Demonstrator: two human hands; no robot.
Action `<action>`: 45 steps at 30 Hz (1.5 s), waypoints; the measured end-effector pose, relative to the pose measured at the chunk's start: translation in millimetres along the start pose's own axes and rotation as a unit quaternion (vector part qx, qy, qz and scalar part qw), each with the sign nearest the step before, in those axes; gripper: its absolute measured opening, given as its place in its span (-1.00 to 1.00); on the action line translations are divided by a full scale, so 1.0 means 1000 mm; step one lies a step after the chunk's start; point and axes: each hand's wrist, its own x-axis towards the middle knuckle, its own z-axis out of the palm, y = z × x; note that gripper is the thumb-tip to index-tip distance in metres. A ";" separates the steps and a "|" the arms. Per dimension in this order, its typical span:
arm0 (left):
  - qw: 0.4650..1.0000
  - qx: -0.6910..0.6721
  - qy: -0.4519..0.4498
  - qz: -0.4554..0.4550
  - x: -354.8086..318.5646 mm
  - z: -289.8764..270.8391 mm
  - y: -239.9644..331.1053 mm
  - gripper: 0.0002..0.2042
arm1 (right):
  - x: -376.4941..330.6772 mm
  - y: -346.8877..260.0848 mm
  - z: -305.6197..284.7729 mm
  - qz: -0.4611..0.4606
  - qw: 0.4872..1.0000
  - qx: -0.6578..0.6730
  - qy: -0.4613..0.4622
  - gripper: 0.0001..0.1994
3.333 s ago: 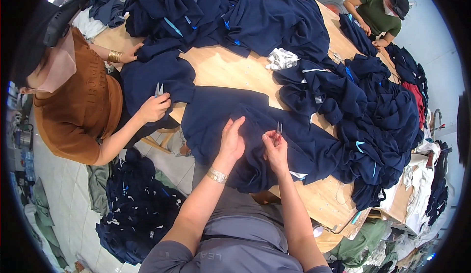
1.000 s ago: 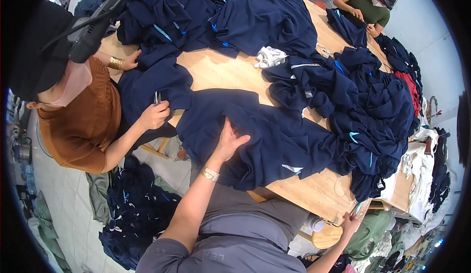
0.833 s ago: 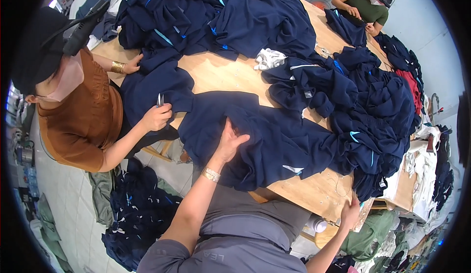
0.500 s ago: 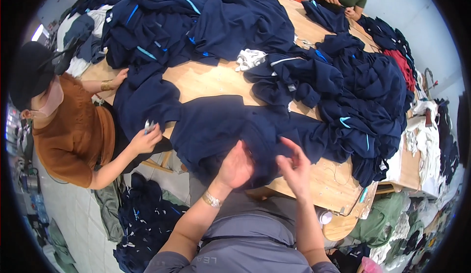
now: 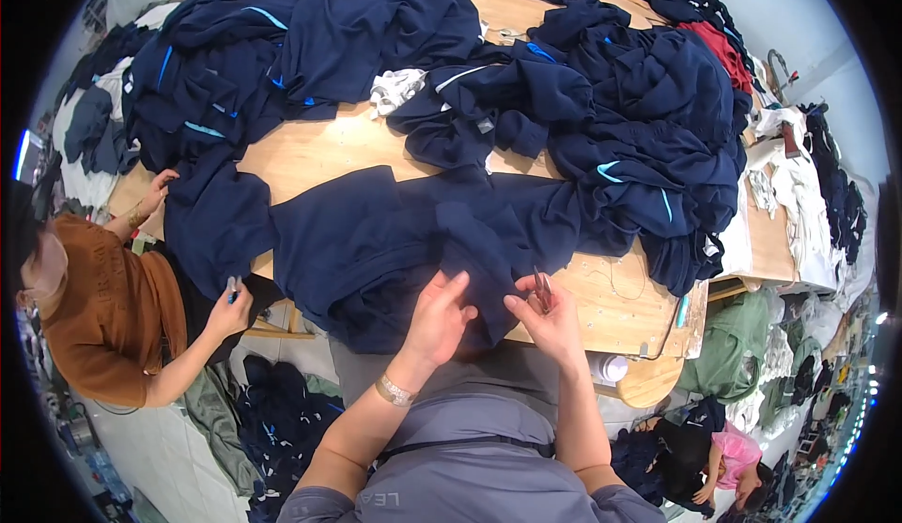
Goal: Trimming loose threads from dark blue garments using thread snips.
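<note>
the left hand (image 5: 440, 321) lies flat, fingers together and extended, pressing on the near edge of a dark navy fabric garment (image 5: 395, 241) spread across the pale wooden surface (image 5: 319, 147). the right hand (image 5: 550, 321) is just beside it, fingers closed around a small pair of metal thread snips (image 5: 542, 288) whose blades point up toward the garment's hem; the thumb reaches toward the cloth. the garment lies directly in front of the person, its lower edge hanging over the near rim of the surface. behind it, a large heap of similar navy garments with light blue trim (image 5: 620, 119) covers the right half, and another heap (image 5: 310, 34) fills the far left. a white crumpled cloth (image 5: 395, 89) sits between the two heaps. to the left, a person in a brown top (image 5: 103, 326) holds a small clipping tool (image 5: 231, 286) in one hand against another navy piece (image 5: 216, 227). a red garment (image 5: 719, 44) shows at the far right of the pile.
</note>
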 end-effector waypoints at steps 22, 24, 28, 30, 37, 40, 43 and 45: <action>0.990 -0.073 -0.113 0.043 -0.010 0.009 -0.008 -0.45 | 0.001 -0.015 0.026 -0.253 0.926 -0.263 0.093 -0.73; 0.990 -0.057 -0.118 0.055 -0.011 0.008 -0.010 -0.43 | 0.001 -0.014 0.025 -0.254 0.923 -0.274 0.093 -0.73; 0.989 -0.047 -0.127 0.061 -0.012 0.009 -0.011 -0.41 | 0.001 -0.012 0.022 -0.260 0.917 -0.289 0.087 -0.74; 0.989 -0.042 -0.128 0.059 -0.012 0.010 -0.010 -0.41 | 0.000 -0.013 0.022 -0.259 0.920 -0.281 0.086 -0.74; 0.988 -0.066 -0.137 0.029 -0.013 0.008 -0.012 -0.41 | 0.001 -0.012 0.022 -0.259 0.926 -0.264 0.080 -0.74; 0.989 -0.061 -0.131 0.030 -0.013 0.009 -0.012 -0.41 | 0.001 -0.013 0.020 -0.261 0.922 -0.273 0.079 -0.74; 0.990 -0.045 -0.125 0.038 -0.013 0.009 -0.014 -0.42 | 0.002 -0.013 0.020 -0.266 0.921 -0.274 0.081 -0.74; 0.990 -0.037 -0.126 0.041 -0.012 0.010 -0.013 -0.42 | 0.002 -0.014 0.019 -0.252 0.930 -0.256 0.081 -0.75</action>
